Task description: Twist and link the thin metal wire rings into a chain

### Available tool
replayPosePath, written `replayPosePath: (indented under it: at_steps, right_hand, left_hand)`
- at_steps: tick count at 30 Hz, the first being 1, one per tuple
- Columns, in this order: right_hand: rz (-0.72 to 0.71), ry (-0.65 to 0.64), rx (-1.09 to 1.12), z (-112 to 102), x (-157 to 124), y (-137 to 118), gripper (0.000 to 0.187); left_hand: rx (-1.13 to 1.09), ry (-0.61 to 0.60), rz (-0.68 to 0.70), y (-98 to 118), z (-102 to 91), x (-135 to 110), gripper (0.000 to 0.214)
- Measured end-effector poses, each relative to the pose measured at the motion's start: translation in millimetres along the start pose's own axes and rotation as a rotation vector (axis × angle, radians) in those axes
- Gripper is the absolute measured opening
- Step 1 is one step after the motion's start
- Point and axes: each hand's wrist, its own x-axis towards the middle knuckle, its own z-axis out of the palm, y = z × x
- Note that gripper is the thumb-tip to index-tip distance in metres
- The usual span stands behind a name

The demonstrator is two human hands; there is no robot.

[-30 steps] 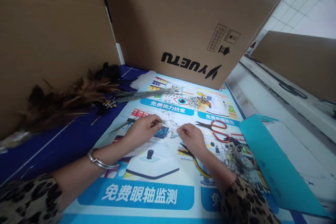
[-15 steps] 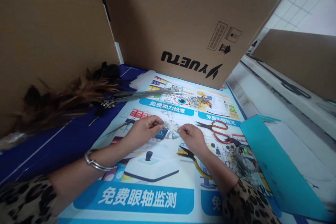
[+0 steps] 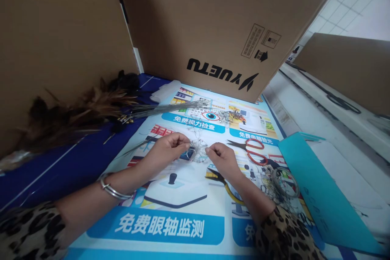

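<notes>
Between my two hands is a tangle of thin silvery wire [image 3: 200,149], bent into loops, over the printed sheet [image 3: 183,170]. My left hand [image 3: 172,146] pinches the wire's left side between thumb and fingertips. On the other side my right hand [image 3: 222,156] is closed, thumb against forefinger, at the wire's right edge. The exact strand in each grip is too fine to make out. Just right of my right hand lie red-handled scissors [image 3: 254,150]. Yellow-handled pliers [image 3: 226,187] rest partly under my right forearm.
A bundle of straight wires [image 3: 173,107] lies behind my hands. Brown feathers [image 3: 82,109] are at the left. A wire coil [image 3: 285,182] sits at the right beside a teal folder [image 3: 323,195]. A tall cardboard box [image 3: 213,20] stands at the back.
Both hands stay nearly in place, still pinching at the wire tangle. A wire loop by my left fingertips shows more clearly now. The tools have not moved.
</notes>
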Motion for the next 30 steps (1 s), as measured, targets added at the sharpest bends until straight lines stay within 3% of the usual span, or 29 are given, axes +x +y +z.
replayPosePath:
  at_steps: [9, 14, 16, 19, 21, 25, 30]
  right_hand:
    - [-0.077, -0.043, -0.145, -1, -1, -5, 0.03]
    - [-0.112, -0.063, -0.192, -3, -1, -5, 0.029]
    - [-0.119, -0.063, -0.21, -2, -1, -4, 0.029]
    - [-0.124, -0.061, -0.236, -2, -1, -2, 0.028]
    - [-0.125, -0.061, -0.253, -1, -2, -1, 0.027]
    - [-0.126, -0.065, -0.281, 0, -2, -1, 0.027]
    - [-0.131, -0.07, -0.293, 0, -2, -1, 0.026]
  left_hand:
    - [0.047, -0.017, 0.037, -2, -1.4, -1, 0.018]
    - [0.037, 0.105, 0.068, 10, -19.2, 9, 0.019]
    - [0.086, 0.122, 0.1, 19, -29.6, 22, 0.019]
    - [0.407, 0.074, 0.208, 30, -42.7, 52, 0.021]
    - [0.498, 0.049, 0.229, 31, -46.9, 77, 0.019]
    - [0.633, 0.036, 0.273, 22, -43.6, 120, 0.018]
    - [0.751, 0.024, 0.305, 6, -32.9, 149, 0.017]
